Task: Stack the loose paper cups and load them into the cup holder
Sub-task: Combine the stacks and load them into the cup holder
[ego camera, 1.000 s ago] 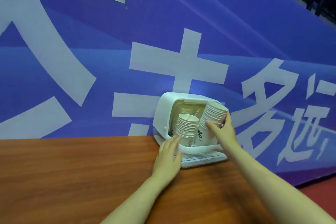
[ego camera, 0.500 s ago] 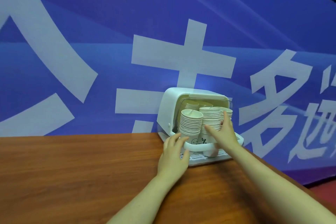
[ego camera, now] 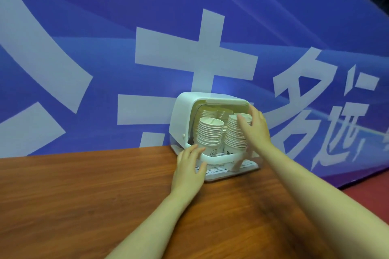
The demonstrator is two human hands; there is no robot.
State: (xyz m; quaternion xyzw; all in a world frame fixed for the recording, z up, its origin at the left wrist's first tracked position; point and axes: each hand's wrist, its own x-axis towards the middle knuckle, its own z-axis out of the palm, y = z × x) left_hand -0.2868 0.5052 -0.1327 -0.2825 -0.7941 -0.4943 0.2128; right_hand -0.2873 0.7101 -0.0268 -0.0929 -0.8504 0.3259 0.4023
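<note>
Head view: backed by a blue banner with large white lettering, above a brown wooden table. Stood at the table's far edge, against the banner: a white cup holder, lid rolled up, mouth facing the wearer. Held inside it: upright stacks of paper cups, rims up, long axes vertical; left front stack and right front stack side by side behind the low front rail, more stacks dimly behind.

Compared with a second earlier: right front stack, then tilted and gripped above the opening, now seated upright within, bottom behind the rail. Judged from that: loading step essentially done, no loose cups seen on the table.

Right hand: fingers spread and fairly straight, touching the stack's side near the top and reaching toward the lid edge, gripping nothing. Left hand: relaxed, fingers laid open on the rail's left end, steadying rather than clasping.
</note>
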